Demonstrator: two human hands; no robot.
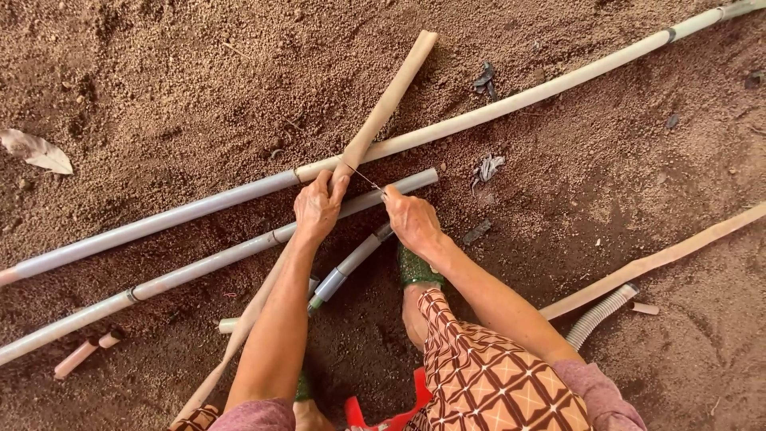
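- Brown, crumbly soil (pixel 159 80) fills the frame, seen from above a seated person whose patterned trousers (pixel 487 375) and a red stool (pixel 383 415) show at the bottom edge.
- Longest of the things laid out is a pale pipe (pixel 511 100) running from lower left to upper right; a second, shorter grey pipe (pixel 199 267) lies just below it, roughly parallel.
- Across both lies a bamboo stick (pixel 387 100), tilted up toward the top of the frame, its lower end running down under the left forearm.
- Left hand (pixel 317 209) is clamped around the stick where it crosses the grey pipe, pinning it in place.
- Right hand (pixel 411 217) is closed, pinching a thin wire (pixel 365 178) stretched taut to the stick; by the look of it, a binding or cutting step is in hand, and the next move calls for steady tension on the wire.
- Corrugated hose (pixel 598 315), a flat bamboo strip (pixel 662 257), short pipe offcuts (pixel 84 353) and a dry leaf (pixel 36 150) lie scattered well apart.
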